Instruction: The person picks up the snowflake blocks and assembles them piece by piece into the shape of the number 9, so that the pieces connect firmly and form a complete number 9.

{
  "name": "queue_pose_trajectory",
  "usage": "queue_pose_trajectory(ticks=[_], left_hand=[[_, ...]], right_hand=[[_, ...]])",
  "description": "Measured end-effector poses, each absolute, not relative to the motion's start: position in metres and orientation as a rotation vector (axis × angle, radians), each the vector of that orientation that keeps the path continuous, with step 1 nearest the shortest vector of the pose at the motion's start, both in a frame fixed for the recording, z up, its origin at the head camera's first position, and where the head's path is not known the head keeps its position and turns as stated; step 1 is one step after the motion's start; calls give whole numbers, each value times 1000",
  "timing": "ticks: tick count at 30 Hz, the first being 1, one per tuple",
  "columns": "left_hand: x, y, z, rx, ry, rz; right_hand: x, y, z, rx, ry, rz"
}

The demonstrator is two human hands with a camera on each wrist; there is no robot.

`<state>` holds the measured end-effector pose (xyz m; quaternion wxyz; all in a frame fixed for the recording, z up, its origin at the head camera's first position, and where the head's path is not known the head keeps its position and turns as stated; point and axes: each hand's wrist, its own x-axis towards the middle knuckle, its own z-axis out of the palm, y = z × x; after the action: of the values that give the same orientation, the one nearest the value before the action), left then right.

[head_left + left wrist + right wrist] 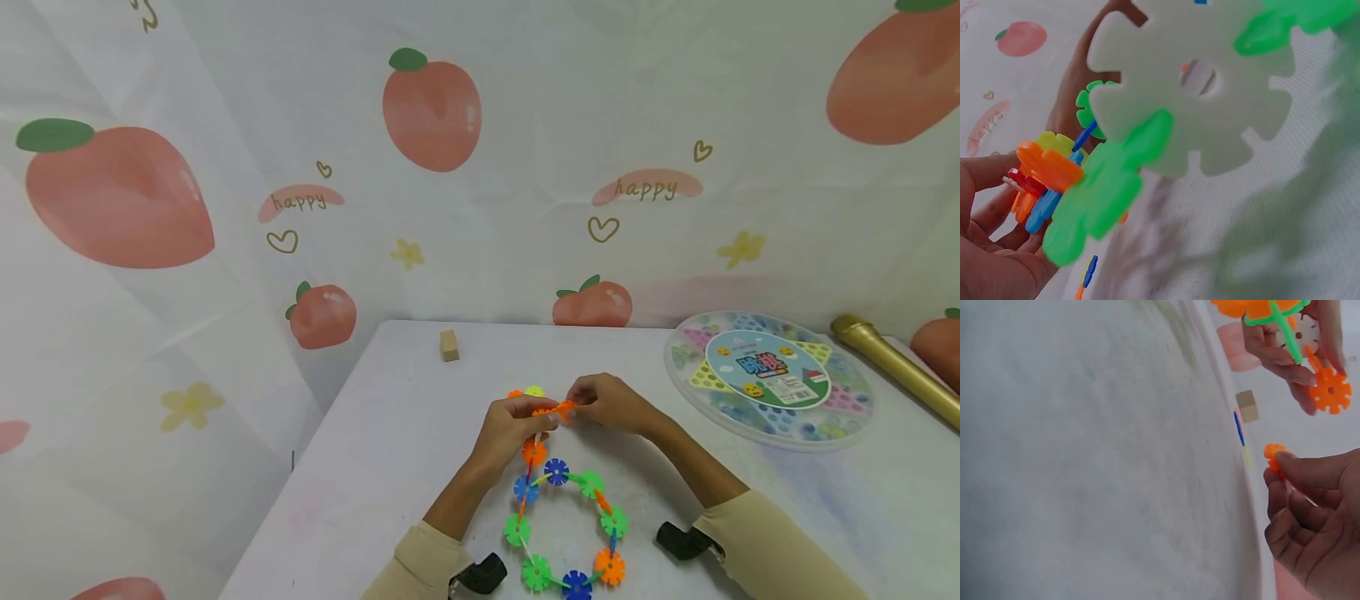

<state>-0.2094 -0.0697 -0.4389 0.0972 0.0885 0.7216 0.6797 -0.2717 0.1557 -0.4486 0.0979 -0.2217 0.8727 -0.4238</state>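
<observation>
Notched plastic snowflake discs, slotted together, form a ring with a tail, a green disc [537, 573] being part of the ring's near side. My left hand [504, 429] grips the upper end of this chain, near an orange disc [534, 452]. In the right wrist view, another orange disc [1330, 390] sticks out past the left fingers. My right hand [611, 402] pinches a small orange snowflake disc [1275, 453] between thumb and forefinger, close beside the left hand. A white disc [1147, 119] and a green one fill the front of the left wrist view.
A small wooden block [449, 345] stands toward the table's back left. A round clear-lidded case [682, 375] with a printed label lies at the back right, beside a gold microphone-like rod [900, 362]. Behind the white table [360, 467] hangs a peach-printed cloth.
</observation>
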Motion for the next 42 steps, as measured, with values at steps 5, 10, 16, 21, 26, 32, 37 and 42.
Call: queue_pose_trajectory(ticks=[5, 10, 16, 21, 26, 32, 37, 42], left_hand=[[-209, -69, -439, 262, 2147, 2004], [-209, -69, -440, 259, 2152, 2004], [-208, -69, -440, 245, 2142, 2011], [-208, -69, -439, 243, 2147, 2006], [-208, -68, -440, 244, 2152, 2005], [-209, -68, -440, 261, 2134, 2023], [-208, -68, -440, 275, 2148, 2013], [-207, -67, -440, 273, 2171, 2012]], right_hand=[[-262, 162, -444, -604, 2532, -1329], [-255, 169, -440, -595, 2471, -1413], [-250, 176, -433, -568, 2401, -1494], [-246, 179, -428, -555, 2337, -1564], [-242, 178, -420, -592, 2285, -1601], [-240, 177, -416, -603, 2259, -1627], [-240, 176, -418, -606, 2268, -1628], [-240, 175, -420, -614, 2251, -1645]])
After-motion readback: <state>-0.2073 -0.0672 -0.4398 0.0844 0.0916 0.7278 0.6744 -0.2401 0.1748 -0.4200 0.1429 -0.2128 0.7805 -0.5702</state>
